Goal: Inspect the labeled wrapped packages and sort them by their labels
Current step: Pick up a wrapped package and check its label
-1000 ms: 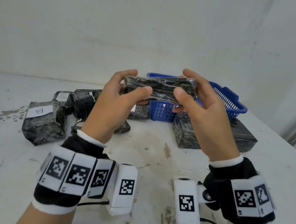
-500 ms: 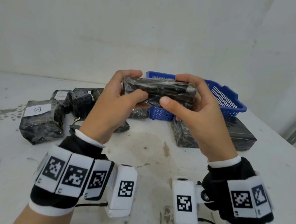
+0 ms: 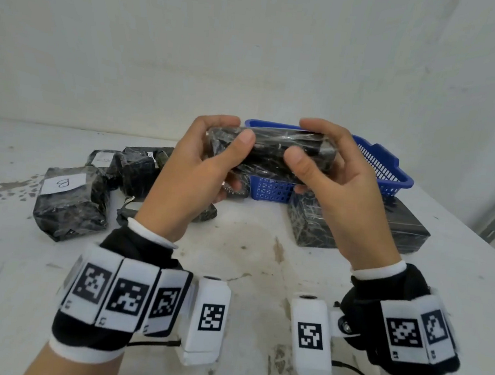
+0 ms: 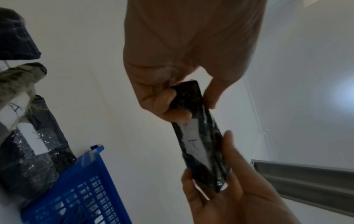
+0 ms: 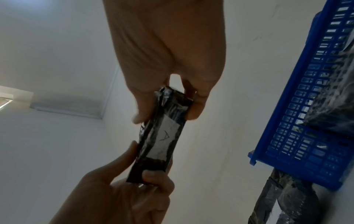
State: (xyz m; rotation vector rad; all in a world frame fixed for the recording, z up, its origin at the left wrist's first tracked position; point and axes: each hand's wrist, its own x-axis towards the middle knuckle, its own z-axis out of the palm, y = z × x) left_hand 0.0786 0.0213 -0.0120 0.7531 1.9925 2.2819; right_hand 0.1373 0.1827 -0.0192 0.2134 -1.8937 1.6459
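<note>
Both hands have rolled the held package (image 3: 269, 151) a little since a second ago, thumbs sliding closer together across its near face. The left hand (image 3: 200, 164) and right hand (image 3: 341, 178) each pinch an end, lifted above the desk (image 3: 248, 263). Its label (image 5: 164, 136), turned away from the person, reads "A" in the right wrist view, so I judge it ready for sorting. One blue basket (image 3: 387, 167) sits at 1 o'clock. I count about five packages at 10 o'clock, one marked "B" (image 3: 69, 200), and one long package (image 3: 402, 229) at 2 o'clock.
</note>
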